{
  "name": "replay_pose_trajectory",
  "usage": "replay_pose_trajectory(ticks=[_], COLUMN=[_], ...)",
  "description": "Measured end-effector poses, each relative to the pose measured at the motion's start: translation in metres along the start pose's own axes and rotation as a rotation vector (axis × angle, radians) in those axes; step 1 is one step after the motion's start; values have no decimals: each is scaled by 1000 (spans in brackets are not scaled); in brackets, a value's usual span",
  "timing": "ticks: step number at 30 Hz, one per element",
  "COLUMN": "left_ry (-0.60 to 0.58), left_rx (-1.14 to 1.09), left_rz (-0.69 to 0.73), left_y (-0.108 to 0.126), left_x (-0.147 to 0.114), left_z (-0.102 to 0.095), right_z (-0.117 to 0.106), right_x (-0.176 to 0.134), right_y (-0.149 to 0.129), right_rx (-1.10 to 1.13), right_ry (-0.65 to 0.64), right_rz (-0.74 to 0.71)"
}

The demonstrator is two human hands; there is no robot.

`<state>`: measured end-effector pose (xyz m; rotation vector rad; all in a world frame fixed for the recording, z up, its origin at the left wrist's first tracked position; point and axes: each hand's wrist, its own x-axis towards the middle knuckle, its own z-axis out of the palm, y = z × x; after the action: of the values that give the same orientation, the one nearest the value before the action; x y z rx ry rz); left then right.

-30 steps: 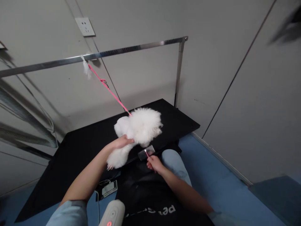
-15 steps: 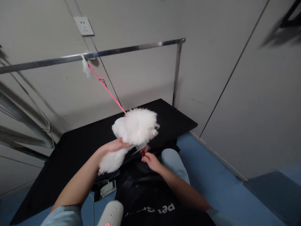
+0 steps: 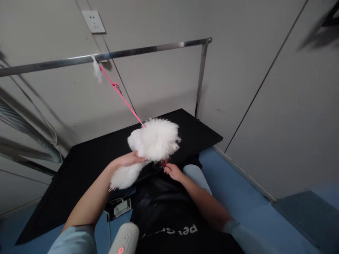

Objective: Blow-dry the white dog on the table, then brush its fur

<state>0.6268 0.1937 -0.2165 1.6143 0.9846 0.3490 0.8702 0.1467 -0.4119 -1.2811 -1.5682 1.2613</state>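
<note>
A fluffy white dog (image 3: 161, 137) is on the black table (image 3: 196, 130), with a pink leash (image 3: 124, 98) running up from it to a metal bar. My left hand (image 3: 129, 158) is closed around the upper part of a shaggy white leg (image 3: 125, 176), whose paw points down and left toward the table's near edge. In my right hand (image 3: 173, 171), just below the dog's fur, are red-handled scissors (image 3: 163, 164); their blades are dim and mostly lost against the dark background.
The metal bar (image 3: 148, 50) spans the table's back, with a post at right. A flexible grey hose (image 3: 26, 130) hangs at left. Below the near edge sits a phone-like device with a cable (image 3: 122, 208). A pale handheld device (image 3: 124, 240) shows at the bottom.
My right hand has moved up slightly with the scissors, and their blades, seen spread before, are now hardly visible. My left hand keeps its hold on the leg. The view has tilted a little.
</note>
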Motion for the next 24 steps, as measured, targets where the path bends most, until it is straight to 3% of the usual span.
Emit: replay_pose_trajectory(ticks=[4, 8, 15, 19, 24], left_ry=[22, 30, 23, 27, 67], left_rx=[-1, -25, 20, -18, -43], left_rz=[-3, -2, 7, 2, -34], left_y=[1, 0, 4, 4, 1], left_x=[-2, -4, -8, -7, -7], left_z=[-1, -1, 1, 3, 6], right_z=[1, -5, -7, 2, 30], right_x=[-9, 2, -3, 3, -15], right_y=[3, -5, -5, -10, -7], right_rx=[-7, 9, 47, 145, 266], right_ry=[-62, -5, -70, -18, -93], right_rz=[36, -12, 103, 149, 333])
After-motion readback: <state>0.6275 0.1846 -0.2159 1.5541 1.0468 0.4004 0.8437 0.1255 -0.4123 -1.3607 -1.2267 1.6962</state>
